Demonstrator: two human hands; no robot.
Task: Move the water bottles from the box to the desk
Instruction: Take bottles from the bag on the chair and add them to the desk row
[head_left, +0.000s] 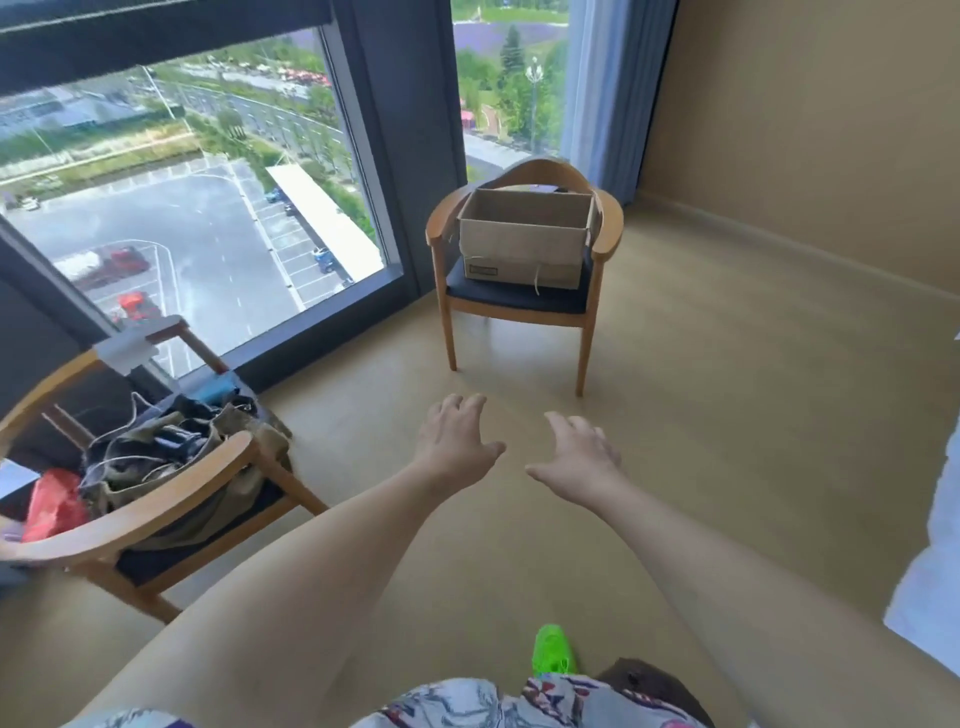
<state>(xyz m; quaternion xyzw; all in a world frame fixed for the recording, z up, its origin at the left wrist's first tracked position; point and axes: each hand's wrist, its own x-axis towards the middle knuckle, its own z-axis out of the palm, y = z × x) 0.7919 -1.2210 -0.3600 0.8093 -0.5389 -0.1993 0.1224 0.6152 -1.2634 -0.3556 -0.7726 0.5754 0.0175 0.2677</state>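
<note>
Cardboard box (524, 244) sat open-topped on a chair (519, 301) well beyond both hands; its small dark label was too blurred to read. Left hand (452, 441) and right hand (576, 462) reached forward, fingers spread, holding nothing.

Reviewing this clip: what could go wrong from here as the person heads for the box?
The cardboard box sits on a chair seat, so a tug might slide it off. Its inside is hidden, so the bottles' position is unknown. Both the left hand and the right hand are open, far short of it.
</note>
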